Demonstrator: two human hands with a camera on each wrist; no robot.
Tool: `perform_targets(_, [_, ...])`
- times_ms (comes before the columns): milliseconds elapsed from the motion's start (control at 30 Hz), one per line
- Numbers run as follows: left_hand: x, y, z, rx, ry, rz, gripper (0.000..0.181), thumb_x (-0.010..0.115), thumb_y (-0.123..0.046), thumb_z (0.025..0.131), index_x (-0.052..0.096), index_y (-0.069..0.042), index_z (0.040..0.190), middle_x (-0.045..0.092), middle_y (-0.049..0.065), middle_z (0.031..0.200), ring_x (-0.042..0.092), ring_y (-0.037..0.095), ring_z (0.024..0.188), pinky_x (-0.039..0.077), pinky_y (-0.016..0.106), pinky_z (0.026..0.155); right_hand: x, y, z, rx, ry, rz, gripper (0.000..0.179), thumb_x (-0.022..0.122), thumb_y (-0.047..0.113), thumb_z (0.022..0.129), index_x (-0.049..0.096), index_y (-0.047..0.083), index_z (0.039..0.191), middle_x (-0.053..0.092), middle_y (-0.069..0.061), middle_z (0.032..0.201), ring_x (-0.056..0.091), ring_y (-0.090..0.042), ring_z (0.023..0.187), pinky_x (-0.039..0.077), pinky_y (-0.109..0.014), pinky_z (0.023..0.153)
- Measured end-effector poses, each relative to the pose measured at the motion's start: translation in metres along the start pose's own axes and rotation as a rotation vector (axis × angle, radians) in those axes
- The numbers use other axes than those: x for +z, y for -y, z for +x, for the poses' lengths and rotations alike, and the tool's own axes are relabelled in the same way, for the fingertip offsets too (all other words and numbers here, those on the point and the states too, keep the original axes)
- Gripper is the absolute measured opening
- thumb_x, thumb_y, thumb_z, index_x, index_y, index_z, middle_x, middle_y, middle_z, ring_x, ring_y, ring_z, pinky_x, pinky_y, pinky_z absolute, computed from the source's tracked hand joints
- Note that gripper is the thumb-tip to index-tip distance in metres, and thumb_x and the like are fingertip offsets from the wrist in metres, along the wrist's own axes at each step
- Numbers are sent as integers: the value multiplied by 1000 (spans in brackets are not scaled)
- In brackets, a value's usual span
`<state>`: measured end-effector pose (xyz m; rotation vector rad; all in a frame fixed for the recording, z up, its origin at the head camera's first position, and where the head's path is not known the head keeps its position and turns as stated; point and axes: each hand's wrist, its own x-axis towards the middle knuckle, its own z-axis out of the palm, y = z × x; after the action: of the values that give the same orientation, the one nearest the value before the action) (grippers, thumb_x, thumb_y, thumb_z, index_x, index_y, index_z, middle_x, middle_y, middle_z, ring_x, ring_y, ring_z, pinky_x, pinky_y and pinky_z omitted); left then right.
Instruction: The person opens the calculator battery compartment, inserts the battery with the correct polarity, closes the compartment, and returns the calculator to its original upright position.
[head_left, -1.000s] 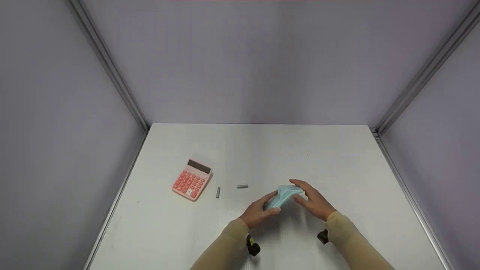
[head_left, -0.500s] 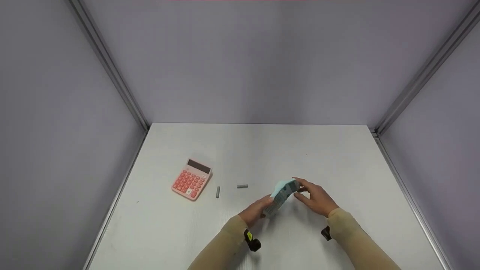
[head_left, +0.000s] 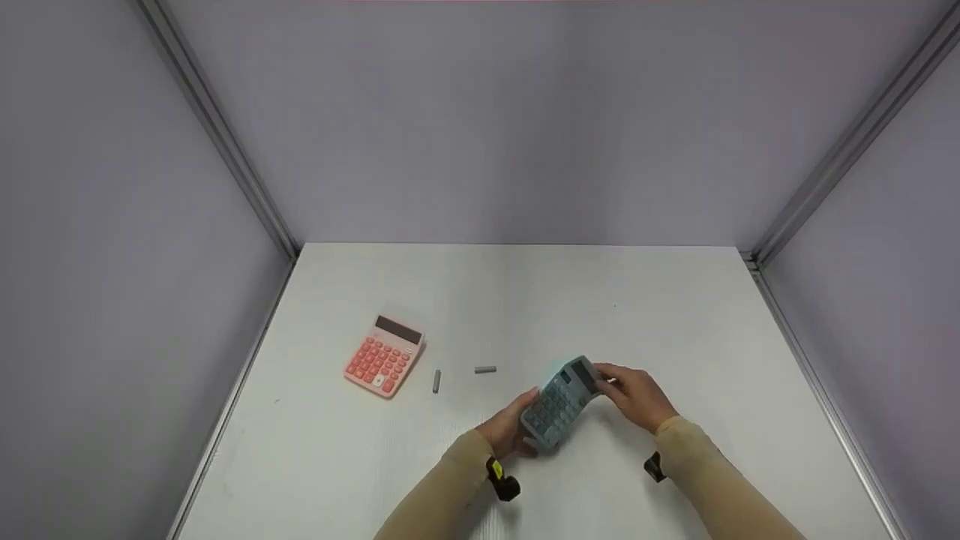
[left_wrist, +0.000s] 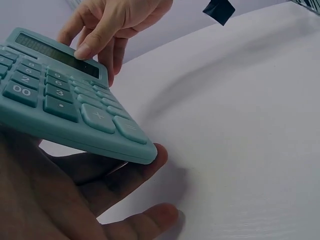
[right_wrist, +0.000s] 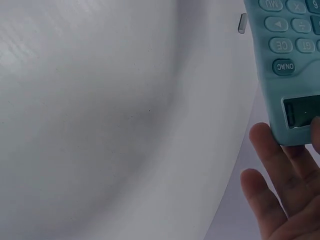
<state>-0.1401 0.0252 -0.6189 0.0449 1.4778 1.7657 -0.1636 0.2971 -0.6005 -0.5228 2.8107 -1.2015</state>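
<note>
A teal calculator [head_left: 556, 405] is held tilted above the white table, its keys and dark display facing up toward the head camera. My left hand [head_left: 508, 427] grips its lower left side; in the left wrist view, fingers of this hand [left_wrist: 55, 190] lie beneath the keypad end. At the display end, my right hand [head_left: 637, 397] pinches the upper right edge, the thumb pressing on the screen in the left wrist view. The right wrist view shows the right fingers [right_wrist: 290, 195] behind the calculator's top edge. The calculator's back is hidden.
A pink calculator [head_left: 385, 356] lies face up on the table [head_left: 322, 465] to the left. Between it and my hands lie two small grey cylinders, one upright in view [head_left: 436, 381] and one lying crosswise [head_left: 485, 369]. Grey panels wall the table in at the back and sides.
The teal calculator has turned over from its plain back to its keypad face, passing through an edge-on tilt. My right fingers have closed on its display end. The other things stay put.
</note>
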Motion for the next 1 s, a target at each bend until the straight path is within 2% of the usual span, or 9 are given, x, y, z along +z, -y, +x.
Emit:
perform_targets(233, [-6,0,-1,-18,-18,-44,83,43,-71,87,42,-12,146,53,14,136,51,35,122,34,67,99,-3,-1,-2,7,45,67,31,60,18,95,62,27,125,65,12,111,66,-8,93,55,-32,81])
perform_targets(300, [-8,-1,-2,-8,-38,-13,81,44,-69,88,42,-11,145,53,12,135,51,34,122,36,66,99,-5,-1,-3,7,56,71,30,60,19,96,62,27,125,65,12,110,66,-8,91,55,-33,81])
perform_targets(367, [-10,-3,-3,14,-59,67,80,44,-70,88,42,-14,146,51,9,137,50,31,123,38,62,99,-6,-1,-3,16,65,71,30,59,20,96,62,26,126,66,11,111,67,-8,89,55,-33,82])
perform_targets(467, [-12,-10,-6,108,-75,291,74,43,-66,91,35,-23,150,46,6,142,47,28,126,42,54,99,-10,-2,-2,26,67,60,31,59,21,96,61,22,128,66,6,113,67,-10,88,55,-33,81])
perform_targets(567, [-13,-17,-10,250,-100,581,77,54,-59,90,23,-29,154,46,4,144,48,25,126,42,48,101,-15,-3,-1,29,63,47,33,59,20,96,60,17,129,66,1,114,68,-13,87,56,-34,79])
perform_targets(667, [-12,-21,-14,371,-161,912,99,72,-54,80,11,-31,155,39,0,150,44,21,131,39,42,106,-20,-4,-1,32,66,39,34,58,20,97,60,14,130,66,-1,115,68,-14,86,56,-35,79])
perform_targets(767, [-11,-21,-12,464,-239,1243,120,83,-55,66,7,-31,156,22,-2,158,31,22,140,36,44,108,-25,-5,0,29,65,19,34,57,22,97,60,15,130,66,1,113,67,-13,86,55,-34,78])
perform_targets(900, [-8,-20,-4,519,-393,1605,131,81,-66,57,3,-28,156,2,1,162,11,28,147,29,56,109,-30,-6,2,12,62,-15,31,56,25,98,62,18,127,65,6,107,65,-12,85,55,-33,75])
perform_targets(1000, [-6,-18,2,508,-468,1729,133,75,-75,56,2,-29,156,-5,1,162,2,28,147,23,59,111,-32,-4,4,10,67,-23,30,57,25,98,63,18,126,66,7,105,65,-12,86,55,-32,75])
